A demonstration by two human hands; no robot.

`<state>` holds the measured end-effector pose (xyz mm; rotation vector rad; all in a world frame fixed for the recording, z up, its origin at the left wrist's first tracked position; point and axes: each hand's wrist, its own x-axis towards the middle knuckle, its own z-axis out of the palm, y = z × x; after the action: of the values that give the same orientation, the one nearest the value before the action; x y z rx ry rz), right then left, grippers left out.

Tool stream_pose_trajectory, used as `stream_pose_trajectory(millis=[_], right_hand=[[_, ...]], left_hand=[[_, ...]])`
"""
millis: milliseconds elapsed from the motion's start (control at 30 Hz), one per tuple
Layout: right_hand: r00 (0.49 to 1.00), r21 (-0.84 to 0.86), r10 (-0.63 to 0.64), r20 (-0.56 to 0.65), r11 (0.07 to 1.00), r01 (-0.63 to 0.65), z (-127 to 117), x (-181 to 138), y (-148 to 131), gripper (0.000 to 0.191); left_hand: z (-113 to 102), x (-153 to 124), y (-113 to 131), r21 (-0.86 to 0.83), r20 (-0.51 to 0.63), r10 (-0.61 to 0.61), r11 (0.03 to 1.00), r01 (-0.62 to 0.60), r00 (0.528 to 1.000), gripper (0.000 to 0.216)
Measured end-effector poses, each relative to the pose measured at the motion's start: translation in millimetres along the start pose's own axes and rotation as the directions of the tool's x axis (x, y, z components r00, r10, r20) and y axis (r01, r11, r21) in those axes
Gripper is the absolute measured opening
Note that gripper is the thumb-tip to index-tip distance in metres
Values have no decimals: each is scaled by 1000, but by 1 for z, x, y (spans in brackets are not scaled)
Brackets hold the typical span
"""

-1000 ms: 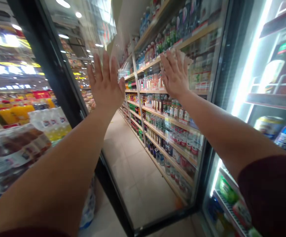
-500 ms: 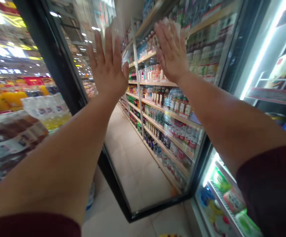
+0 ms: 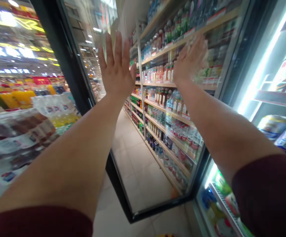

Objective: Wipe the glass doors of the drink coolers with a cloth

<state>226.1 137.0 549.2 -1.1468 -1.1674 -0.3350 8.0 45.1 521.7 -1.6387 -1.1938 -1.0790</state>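
Note:
My left hand lies flat on the glass door of a cooler, fingers spread and holding nothing. My right hand is pressed to the same pane further right and is smeared by motion. A pale crumpled cloth shows under its fingers against the glass. The door stands swung outward, and through the pane I see an aisle of bottle shelves. Both my arms are stretched out, with dark red sleeves at the bottom corners.
The door's black frame runs up on the left and along the bottom. The cooler's inside is on the right, with a bright light strip, cans and packs on wire shelves. Wrapped bottle packs are stacked at left. The floor is tiled.
My right hand has slid to the right and a little down across the glass. My left hand has shifted slightly to the right and stays flat on the pane.

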Motion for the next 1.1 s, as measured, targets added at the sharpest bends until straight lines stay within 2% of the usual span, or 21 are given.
stream_pose_trajectory(millis=[67,100,167,200,233,267,300,333,367,433,500,533,567,633,667,700,733,767,867,1000,1100], right_hand=[[978,50,208,-11,977,-207,2,8,-4,65],[984,61,177,9,982,-177,0,10,-8,66],[989,70,-111,96,992,104,-6,8,-17,68],[937,87,-310,164,950,299,-10,6,-21,67],[840,119,-490,235,872,475,-15,4,-25,66],[742,155,-608,284,792,590,-18,3,-29,65],[695,178,-652,303,755,631,-21,3,-35,64],[721,177,-625,297,779,602,-23,4,-41,63],[807,157,-525,271,851,501,-24,5,-48,62],[962,95,-192,193,980,176,-22,5,-64,61],[988,32,-1,153,999,-4,-18,2,-77,62],[986,17,-50,159,999,48,-17,-1,-79,63],[967,18,-182,177,983,182,-16,-4,-78,64],[835,78,-505,221,862,501,-17,-8,-65,61],[759,121,-611,228,791,600,-18,-8,-55,59],[722,151,-656,220,754,639,-19,-6,-43,58],[747,156,-634,198,773,615,-21,-4,-30,59],[814,137,-558,164,830,541,-21,0,-18,59],[965,60,-261,40,964,258,-21,16,12,62],[1000,-24,-15,-1,1000,15,-20,45,61,63],[975,-100,214,54,973,-208,-18,71,117,66]], left_hand=[[-3,-2,1,8,13,-3,1000,3,1000,73],[-4,-2,2,21,25,-4,1000,3,1000,72],[-3,-4,1,61,43,7,998,-10,999,73],[-2,-4,0,88,46,19,996,-23,999,75],[-1,-4,-1,119,38,25,992,-30,999,77],[0,-5,-2,146,31,28,989,-32,999,78],[2,-5,-3,166,23,23,986,-26,999,77],[3,-5,-3,177,19,11,984,-15,1000,76],[3,-5,-2,180,14,-5,984,2,1000,73],[4,-4,-1,179,19,-20,984,17,1000,70],[5,-3,-2,187,26,-12,982,7,1000,70],[6,-3,-4,192,24,0,981,-4,1000,71],[7,-3,-5,195,18,16,981,-20,1000,71],[11,-2,-10,188,-8,61,980,-58,998,74],[12,-2,-11,180,-26,86,980,-80,996,77],[13,-2,-12,170,-42,106,981,-98,993,78],[14,-3,-12,163,-55,115,981,-105,992,79],[14,-3,-12,161,-64,109,982,-97,992,77],[10,-5,-4,180,-63,39,983,-28,997,69],[0,-8,8,183,-41,-13,983,20,999,67],[-2,-8,11,157,-44,-22,987,29,999,68]])
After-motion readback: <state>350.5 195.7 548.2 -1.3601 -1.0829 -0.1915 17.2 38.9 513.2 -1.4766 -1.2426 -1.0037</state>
